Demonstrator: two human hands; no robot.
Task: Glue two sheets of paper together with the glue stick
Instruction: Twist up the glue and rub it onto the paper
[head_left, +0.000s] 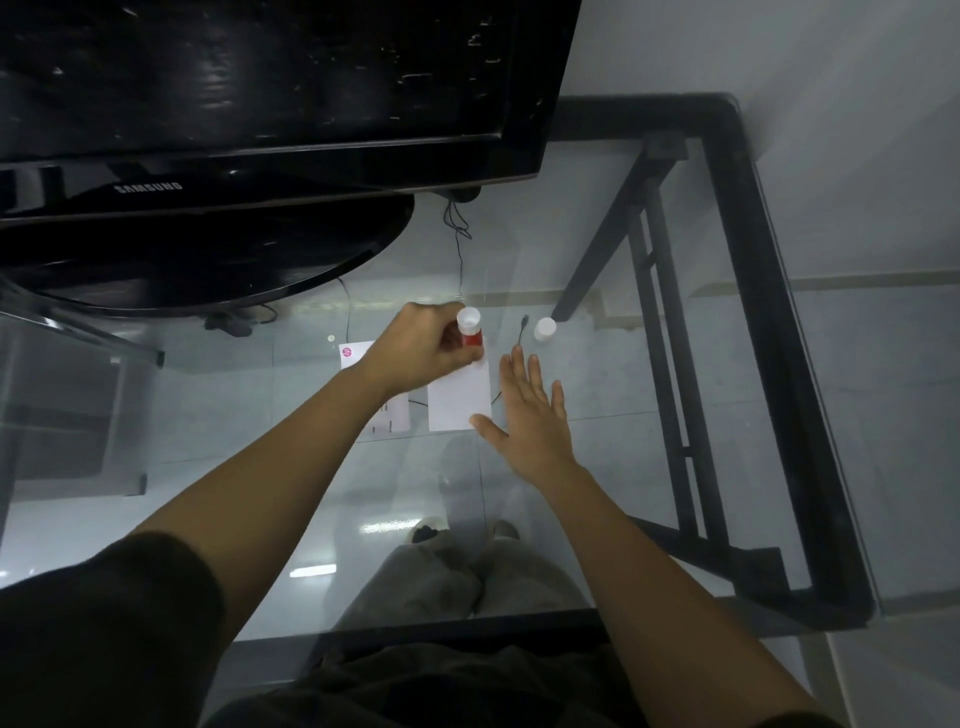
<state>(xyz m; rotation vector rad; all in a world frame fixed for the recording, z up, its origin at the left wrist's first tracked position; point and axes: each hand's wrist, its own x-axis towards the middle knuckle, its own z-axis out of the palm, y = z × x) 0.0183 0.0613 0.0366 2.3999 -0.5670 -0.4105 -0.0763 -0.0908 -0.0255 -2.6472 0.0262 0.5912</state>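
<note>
Glue stick (471, 332), red body with white end up, sits in the left hand (423, 348), whose grip pinches it over the far edge of the right sheet (460, 400). I see the right hand (530, 415) with fingers spread flat, thumb on that sheet's near corner. The left sheet (358, 358) is largely hidden behind the left forearm. A white cap (545, 328) stands apart on the glass bench (675, 467). Glue tip contact: I cannot tell. A monitor (260, 104) is cut off top left.
</note>
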